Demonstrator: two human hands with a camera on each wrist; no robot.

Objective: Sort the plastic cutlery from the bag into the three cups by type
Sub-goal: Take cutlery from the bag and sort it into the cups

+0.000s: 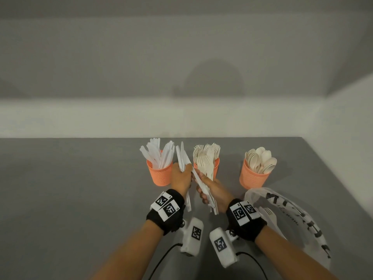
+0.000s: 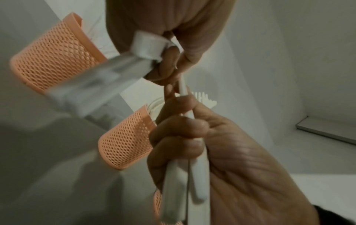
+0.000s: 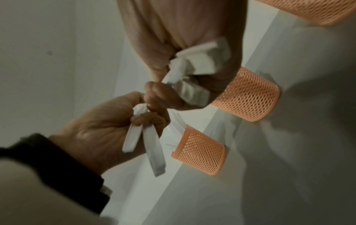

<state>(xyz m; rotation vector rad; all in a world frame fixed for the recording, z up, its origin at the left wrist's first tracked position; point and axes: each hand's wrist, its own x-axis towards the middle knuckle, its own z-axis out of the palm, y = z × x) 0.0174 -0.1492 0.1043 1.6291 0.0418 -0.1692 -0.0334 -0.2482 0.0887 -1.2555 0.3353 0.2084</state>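
Head view: at frame centre, the left hand (image 1: 181, 178) and right hand (image 1: 212, 187) each clasp white knives (image 1: 182, 158) before three orange cups (image 1: 160, 173) (the bag (image 1: 298, 217) lies lower right). Both wrist views show the fingers curled round knife handles.

Two bare forearms, no sleeves. A thick black band (image 1: 166, 212) round the left wrist, another black band (image 1: 245, 220) round the right. White tags with black square patterns on top of each band. A white box (image 1: 191, 236) under the left wrist and a white box (image 1: 223, 247) under the right, each with a square pattern. Small silver screws, perhaps. Thin black cables (image 1: 256, 263) trailing back.
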